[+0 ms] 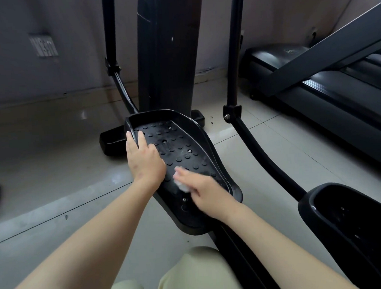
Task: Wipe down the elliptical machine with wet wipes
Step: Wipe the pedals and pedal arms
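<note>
The crumpled white wet wipe [181, 182] lies on the near half of the black plastic foot pedal [178, 145], whose surface carries rows of raised round studs. The right hand [208, 194] holds the wipe bunched under its curled fingers and presses it flat against the tread. Hand and wipe are both blurred. The left hand [144, 160] rests on the pedal's left edge. Two fingers [141, 137] lie nearly straight, one on each side of the raised rim, and grasp nothing.

The pedal's long axis runs away from the person. Its lipped far end points toward the wide black upright column [168, 56], and its near end tilts slightly right.

A thin black swing-arm pole [234, 41] stands on the right of the column. A second black pedal [346, 224] sits lower right, well apart from the hands. A dark treadmill [337, 79] lies beyond it on the pale tiled floor [53, 175]. Knees in pale green trousers [193, 273] show at the bottom edge.
</note>
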